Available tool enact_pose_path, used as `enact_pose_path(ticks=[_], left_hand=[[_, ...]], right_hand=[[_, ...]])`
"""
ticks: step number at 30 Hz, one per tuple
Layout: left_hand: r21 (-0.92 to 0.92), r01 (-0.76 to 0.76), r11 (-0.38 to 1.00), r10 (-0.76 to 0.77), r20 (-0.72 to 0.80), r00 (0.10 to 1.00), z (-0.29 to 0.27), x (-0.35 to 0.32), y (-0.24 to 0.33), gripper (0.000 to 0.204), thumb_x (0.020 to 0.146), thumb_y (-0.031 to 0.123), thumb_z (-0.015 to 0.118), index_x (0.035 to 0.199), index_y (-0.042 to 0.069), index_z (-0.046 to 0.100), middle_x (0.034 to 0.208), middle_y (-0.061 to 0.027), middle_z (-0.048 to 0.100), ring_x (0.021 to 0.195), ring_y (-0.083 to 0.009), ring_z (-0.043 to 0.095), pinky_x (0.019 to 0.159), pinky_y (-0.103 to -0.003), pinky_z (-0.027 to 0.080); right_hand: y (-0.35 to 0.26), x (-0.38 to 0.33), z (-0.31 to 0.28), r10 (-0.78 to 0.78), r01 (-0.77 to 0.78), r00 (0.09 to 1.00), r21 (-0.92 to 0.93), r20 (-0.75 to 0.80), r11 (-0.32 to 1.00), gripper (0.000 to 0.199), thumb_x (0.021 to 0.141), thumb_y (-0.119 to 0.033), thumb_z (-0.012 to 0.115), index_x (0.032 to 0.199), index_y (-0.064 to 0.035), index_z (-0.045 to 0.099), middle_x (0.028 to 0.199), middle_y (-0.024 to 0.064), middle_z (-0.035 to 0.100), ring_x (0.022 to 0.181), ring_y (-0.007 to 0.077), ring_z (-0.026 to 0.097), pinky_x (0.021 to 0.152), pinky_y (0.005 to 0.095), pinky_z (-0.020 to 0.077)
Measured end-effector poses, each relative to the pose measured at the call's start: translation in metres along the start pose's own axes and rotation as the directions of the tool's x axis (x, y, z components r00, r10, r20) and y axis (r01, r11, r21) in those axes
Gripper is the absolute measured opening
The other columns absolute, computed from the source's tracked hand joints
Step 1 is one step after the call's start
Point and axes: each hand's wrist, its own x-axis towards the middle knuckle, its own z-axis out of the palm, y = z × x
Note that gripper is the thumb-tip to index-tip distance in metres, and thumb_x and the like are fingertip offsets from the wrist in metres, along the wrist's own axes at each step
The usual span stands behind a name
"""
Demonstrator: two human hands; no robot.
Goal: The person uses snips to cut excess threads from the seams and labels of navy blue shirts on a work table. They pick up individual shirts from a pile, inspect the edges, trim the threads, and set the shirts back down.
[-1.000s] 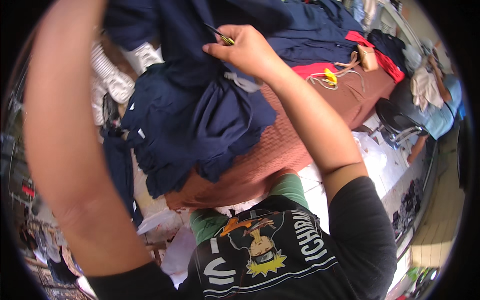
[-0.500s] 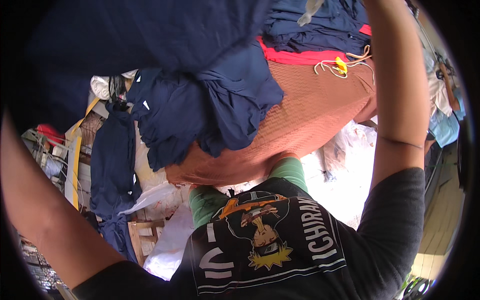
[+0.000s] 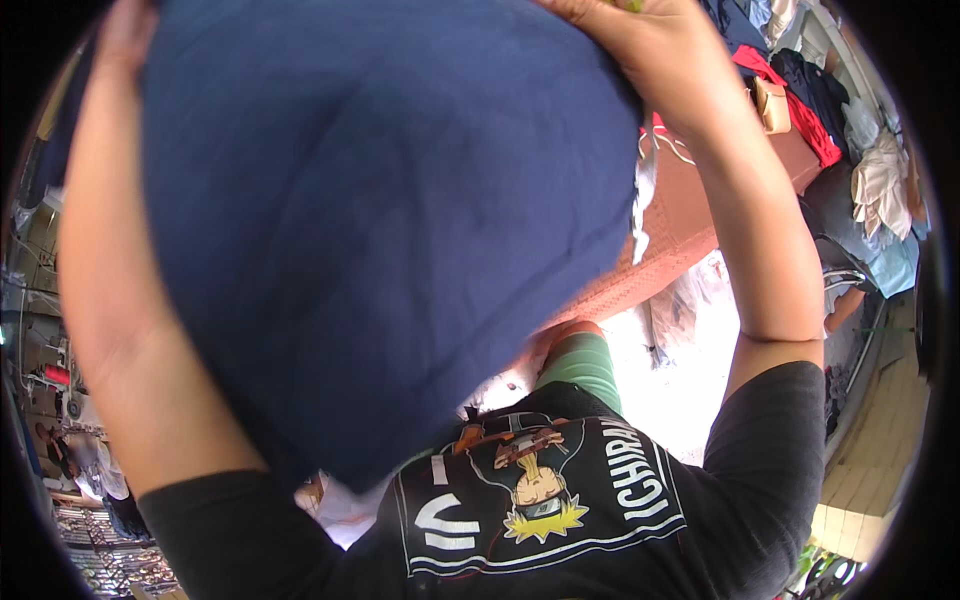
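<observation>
A large navy blue cloth [image 3: 390, 220], apparently a garment, hangs spread in front of me and hides much of the view. At its upper right edge my right hand [image 3: 645, 35] is closed, with the thumb lying along the fabric. A small yellow-green thing [image 3: 630, 4] shows beside that hand at the picture's top; its kind is unclear. My left hand [image 3: 128, 35] is up at the cloth's upper left edge, its fingers cut off by the frame. White bits [image 3: 640, 215] show along the cloth's right side.
Behind the cloth is a table with a brown textured cover [image 3: 675, 220]. Red cloth [image 3: 815, 130], dark fabric and a tan box-shaped thing [image 3: 771, 106] lie at its far right. Clear plastic [image 3: 685, 300] is below. At far left, a person [image 3: 95, 465] is in the background.
The navy cloth has come down and toward me, spreading across the middle and covering the pile of navy garments. Both arms have drawn inward, bringing my hands into view. The view has shifted right.
</observation>
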Motion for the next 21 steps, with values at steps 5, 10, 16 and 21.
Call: enact_pose_path(ticks=[5, 10, 16, 21], left_hand=[[0.727, -0.329, 0.603, 0.032, 0.390, 0.920, 0.052, -0.090, -0.131, 0.047, 0.093, 0.033, 0.058, 0.130, 0.004, 0.055, 0.128, -0.0133, 0.060, 0.116, -0.0271, 0.055, 0.100, -0.038, 0.040], [0.351, -0.550, 0.757, 0.237, 0.638, 0.733, 0.070, -0.275, -0.149, 0.028, 0.076, 0.022, 0.076, 0.102, 0.012, 0.069, 0.106, -0.0038, 0.065, 0.099, -0.0223, 0.060, 0.085, -0.035, 0.046], [0.616, -0.647, 0.449, -0.046, 0.739, 0.672, 0.052, -0.381, -0.126, 0.040, 0.063, 0.020, 0.081, 0.101, 0.015, 0.070, 0.114, 0.0015, 0.059, 0.112, -0.0235, 0.052, 0.093, -0.038, 0.036], [0.509, -0.563, 0.652, -0.005, 0.745, 0.667, 0.028, -0.371, -0.147, 0.020, 0.072, 0.007, 0.074, 0.091, 0.006, 0.069, 0.105, -0.0028, 0.064, 0.103, -0.0247, 0.058, 0.083, -0.036, 0.049]], right_hand=[[0.154, -0.010, -0.018, 0.608, -0.545, 0.690, -0.272, 0.393, 0.793, 0.052, 0.084, -0.056, 0.067, 0.072, -0.0058, 0.060, 0.053, -0.0043, 0.044, 0.043, 0.0045, 0.034, 0.040, 0.0237, 0.0213], [0.233, -0.094, -0.021, 0.569, -0.760, 0.550, 0.083, 0.612, 0.645, 0.043, 0.090, -0.041, 0.064, 0.104, -0.0007, 0.067, 0.072, 0.0057, 0.069, 0.038, 0.0019, 0.028, 0.036, 0.0200, 0.0199], [0.234, -0.123, -0.014, 0.613, -0.736, 0.630, 0.117, 0.477, 0.667, 0.041, 0.092, -0.036, 0.062, 0.111, 0.0001, 0.065, 0.081, 0.0055, 0.072, 0.039, 0.0005, 0.028, 0.036, 0.0183, 0.0207], [0.209, -0.123, -0.027, 0.602, -0.657, 0.749, 0.192, 0.277, 0.729, 0.040, 0.094, -0.032, 0.059, 0.115, 0.0019, 0.063, 0.072, -0.0003, 0.066, 0.041, -0.0001, 0.028, 0.038, 0.0186, 0.0199]])
